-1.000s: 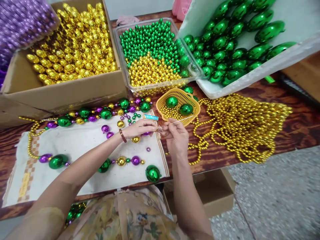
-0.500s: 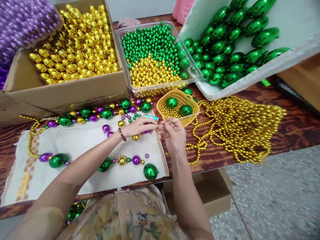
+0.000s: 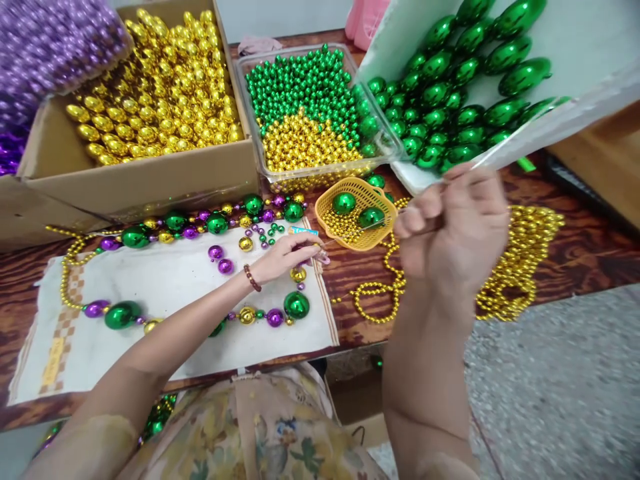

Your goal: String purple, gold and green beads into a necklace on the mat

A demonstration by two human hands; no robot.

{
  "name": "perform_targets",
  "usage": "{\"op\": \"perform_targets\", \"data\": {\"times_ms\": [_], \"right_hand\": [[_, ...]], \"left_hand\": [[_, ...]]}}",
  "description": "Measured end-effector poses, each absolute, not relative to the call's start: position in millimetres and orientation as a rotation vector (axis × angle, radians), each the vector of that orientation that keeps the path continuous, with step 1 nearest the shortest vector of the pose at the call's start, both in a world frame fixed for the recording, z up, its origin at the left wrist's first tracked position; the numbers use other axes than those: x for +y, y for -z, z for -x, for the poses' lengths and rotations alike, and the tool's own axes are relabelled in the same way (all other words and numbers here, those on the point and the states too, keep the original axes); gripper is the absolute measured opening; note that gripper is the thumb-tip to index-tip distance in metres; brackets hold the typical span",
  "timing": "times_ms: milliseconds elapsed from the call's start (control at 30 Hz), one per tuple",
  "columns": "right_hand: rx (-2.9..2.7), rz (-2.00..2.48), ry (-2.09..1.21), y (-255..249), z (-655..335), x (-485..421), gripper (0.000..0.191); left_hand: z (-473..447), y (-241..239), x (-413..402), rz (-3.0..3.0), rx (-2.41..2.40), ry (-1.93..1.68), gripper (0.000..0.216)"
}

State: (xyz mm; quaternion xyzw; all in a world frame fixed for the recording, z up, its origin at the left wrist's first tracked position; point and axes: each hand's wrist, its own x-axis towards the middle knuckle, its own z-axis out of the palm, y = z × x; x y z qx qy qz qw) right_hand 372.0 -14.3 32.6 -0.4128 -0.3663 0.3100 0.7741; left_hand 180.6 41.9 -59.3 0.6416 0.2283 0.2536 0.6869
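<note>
My left hand (image 3: pixel 290 257) pinches a small purple bead (image 3: pixel 323 257) at the towel's right edge. A thin thread (image 3: pixel 357 232) runs from there across the basket toward my right hand (image 3: pixel 457 230). Raised and slightly blurred, the right hand is closed on a thin needle (image 3: pixel 493 150) that sticks out past its fingers. Below my left hand, a gold ball bead (image 3: pixel 298 274) and a big green ball bead (image 3: pixel 297 305) continue the bead strand (image 3: pixel 247 315) on the white towel (image 3: pixel 175 287). Loose purple beads (image 3: pixel 225 266) lie left of my left hand.
A yellow basket (image 3: pixel 333 233) holds small gold beads and two green balls. Behind stand a cardboard box (image 3: pixel 150 167) of gold beads, a clear tub (image 3: pixel 320 175) and a white foam box (image 3: pixel 575 127) of green beads. Gold bead chains (image 3: pixel 525 260) lie right.
My right hand has moved up and right, away from the left hand, with the needle. The big green ball has shifted up against the strand's end; a gold ball now sits above it.
</note>
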Motion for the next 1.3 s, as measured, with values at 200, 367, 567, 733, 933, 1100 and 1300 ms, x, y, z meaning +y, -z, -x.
{"op": "perform_targets", "data": {"times_ms": [200,367,567,733,933,1100,1300], "right_hand": [[-0.924,0.808,-0.372,-87.8,-374.2,-11.3,0.016],[-0.999,0.814,-0.486,-80.7,-352.0,-8.9,0.006],[-1.05,0.926,-0.631,-60.9,-341.7,-2.0,0.01],[-1.04,1.044,-0.614,-60.4,-333.2,7.2,0.016],[-1.077,1.047,-0.645,-56.6,-328.5,6.3,0.014],[-1.005,1.023,-0.588,-51.2,-335.2,3.4,0.01],[-1.101,1.056,-0.808,-34.1,-327.6,0.1,0.015]], "left_hand": [[-181.2,68.7,18.5,-1.451,0.557,-0.683,0.025],[-163.0,72.1,12.7,-1.895,0.886,-0.75,0.021],[-136.2,81.6,13.8,-1.754,1.185,-0.73,0.015],[-145.2,94.3,12.3,-1.014,1.147,-0.857,0.014],[-139.6,107.1,9.9,-1.315,1.286,-0.759,0.01],[-126.2,109.4,12.1,-1.605,1.39,-0.624,0.01],[-116.3,95.0,10.3,-1.962,1.446,-0.359,0.018]]}}
